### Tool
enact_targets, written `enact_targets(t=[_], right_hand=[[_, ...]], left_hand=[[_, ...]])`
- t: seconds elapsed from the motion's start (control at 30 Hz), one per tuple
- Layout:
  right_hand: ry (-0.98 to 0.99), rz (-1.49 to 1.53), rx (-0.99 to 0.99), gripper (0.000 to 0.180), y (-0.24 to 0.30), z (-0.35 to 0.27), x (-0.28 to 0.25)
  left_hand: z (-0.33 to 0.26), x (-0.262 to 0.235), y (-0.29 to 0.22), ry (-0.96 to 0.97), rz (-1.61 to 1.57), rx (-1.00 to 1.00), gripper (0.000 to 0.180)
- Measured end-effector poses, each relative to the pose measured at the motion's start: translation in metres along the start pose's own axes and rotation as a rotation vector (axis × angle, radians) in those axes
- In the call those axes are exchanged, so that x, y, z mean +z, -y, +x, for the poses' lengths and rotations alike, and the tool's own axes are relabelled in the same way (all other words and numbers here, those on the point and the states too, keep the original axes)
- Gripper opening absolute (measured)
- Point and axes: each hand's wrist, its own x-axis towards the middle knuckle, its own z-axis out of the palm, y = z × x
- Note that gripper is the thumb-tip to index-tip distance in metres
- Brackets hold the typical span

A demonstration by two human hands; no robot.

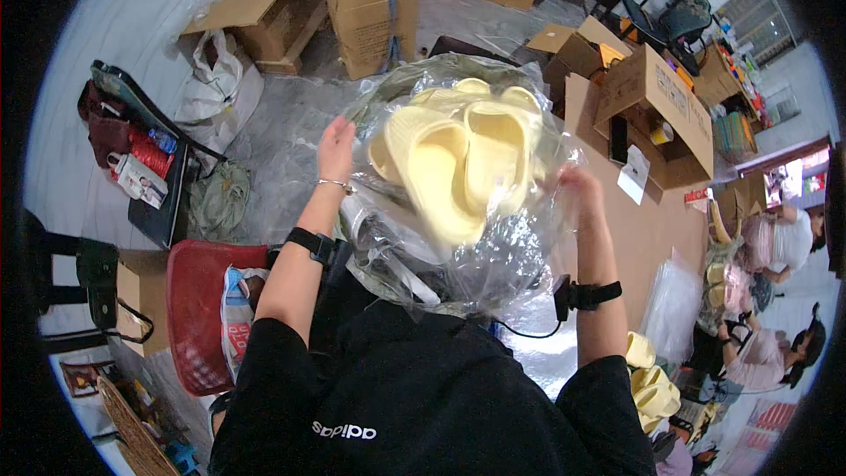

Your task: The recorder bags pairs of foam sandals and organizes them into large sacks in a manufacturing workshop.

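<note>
Pale yellow slippers [441,172] lie in front of my chest, the nearest pair slightly smeared by motion. Clear plastic film [498,256] surrounds them, within the crumpled mouth of a large greenish sack [397,79]. More yellow shapes show behind the front pair; the film hides their outlines. My left hand [336,152] is at the left side of the plastic, fingers stretched upward and holding nothing that I can see. On the right side, my right hand [579,187] is blurred, its fingers closed on the edge of the clear plastic bag.
Cardboard boxes [374,22] stand ahead, and an opened carton [661,115] sits on the right-hand table [652,220]. A red chair [203,317] and a dark chair [163,203] are at left. Loose yellow slippers [654,392] lie at lower right; people [762,357] work beyond.
</note>
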Motion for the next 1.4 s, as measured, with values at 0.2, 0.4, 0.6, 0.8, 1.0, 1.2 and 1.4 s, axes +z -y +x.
enact_targets(t=[0.2,0.4,0.6,0.8,1.0,1.2,1.4], right_hand=[[-0.151,-1.114,-0.205,0.067,-0.002,0.008,0.056],[0.432,-1.853,-0.373,0.084,-0.057,0.021,0.103],[0.451,-2.007,-0.327,0.078,-0.131,0.076,0.138],[0.710,-2.146,0.128,0.077,-0.178,0.105,0.160],[0.724,-2.280,0.177,0.077,-0.221,0.097,0.155],[0.801,-2.119,-0.099,0.067,-0.226,0.025,0.161],[0.932,-2.206,0.045,0.064,-0.247,0.047,0.152]], left_hand=[[0.017,-0.041,0.006,-0.205,1.185,0.230,0.067],[0.061,-0.011,0.017,-0.047,1.293,0.065,0.058],[0.063,-0.005,0.027,-0.119,1.019,0.261,0.027],[0.039,-0.005,-0.012,-0.226,0.739,0.273,0.025],[0.027,0.002,-0.027,-0.167,0.870,0.170,0.026],[0.064,-0.040,-0.021,-0.365,0.833,0.303,0.029],[0.013,0.004,-0.020,0.077,0.812,0.273,0.017]])
